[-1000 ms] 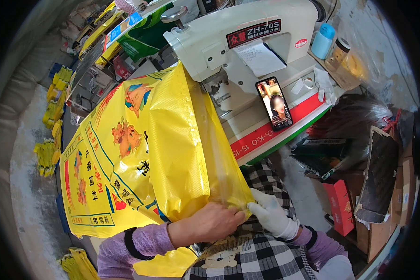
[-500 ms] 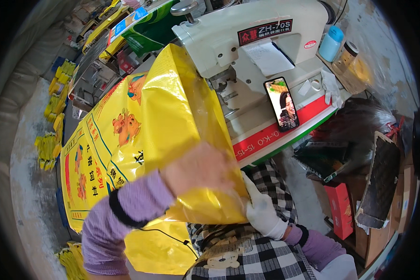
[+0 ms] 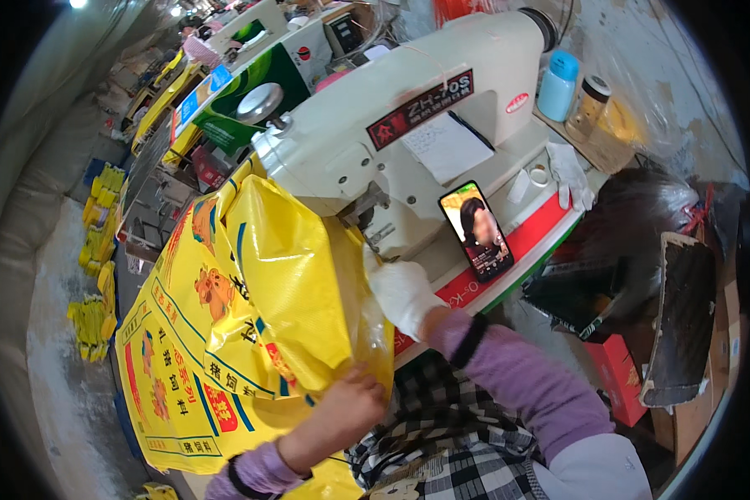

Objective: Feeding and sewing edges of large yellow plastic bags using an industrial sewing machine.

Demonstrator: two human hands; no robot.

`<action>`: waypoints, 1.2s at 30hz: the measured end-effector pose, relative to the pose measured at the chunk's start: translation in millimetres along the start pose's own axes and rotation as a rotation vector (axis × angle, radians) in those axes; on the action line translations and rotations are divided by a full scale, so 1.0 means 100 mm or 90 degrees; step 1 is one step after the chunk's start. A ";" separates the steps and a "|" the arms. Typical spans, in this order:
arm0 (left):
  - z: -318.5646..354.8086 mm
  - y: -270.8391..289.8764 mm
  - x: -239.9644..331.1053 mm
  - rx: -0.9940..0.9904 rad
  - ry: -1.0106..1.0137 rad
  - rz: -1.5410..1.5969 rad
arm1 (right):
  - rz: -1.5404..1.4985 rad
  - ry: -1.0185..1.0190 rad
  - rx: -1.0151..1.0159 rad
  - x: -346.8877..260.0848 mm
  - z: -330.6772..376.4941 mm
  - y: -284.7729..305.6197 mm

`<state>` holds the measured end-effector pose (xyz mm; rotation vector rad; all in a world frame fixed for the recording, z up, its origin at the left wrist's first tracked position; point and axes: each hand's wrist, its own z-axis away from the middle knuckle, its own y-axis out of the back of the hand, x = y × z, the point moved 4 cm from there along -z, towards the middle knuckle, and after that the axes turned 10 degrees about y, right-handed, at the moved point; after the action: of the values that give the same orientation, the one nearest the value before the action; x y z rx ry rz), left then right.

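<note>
A big yellow bag (image 3: 250,325) (folded over) is draped across the desk's left end. Its lower edge is pinched by the bare left hand (image 3: 354,408). Its right edge is gripped by the gloved right hand (image 3: 402,293), under the sewing machine (image 3: 392,142).

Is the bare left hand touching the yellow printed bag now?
Touching. In the head view, the left hand lies on the lower folded edge of the yellow bag, with its fingers pressed against the material and no gap showing between them.
</note>
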<state>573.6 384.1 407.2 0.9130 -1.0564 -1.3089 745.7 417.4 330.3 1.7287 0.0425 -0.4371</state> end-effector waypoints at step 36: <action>5.08 -0.99 -2.83 0.922 0.875 0.828 | -0.450 0.413 0.277 -0.57 1.36 0.69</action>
<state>68.2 687.4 435.2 1.2968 -0.8915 1.3160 675.3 284.8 394.3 2.1996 1.1196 -0.3878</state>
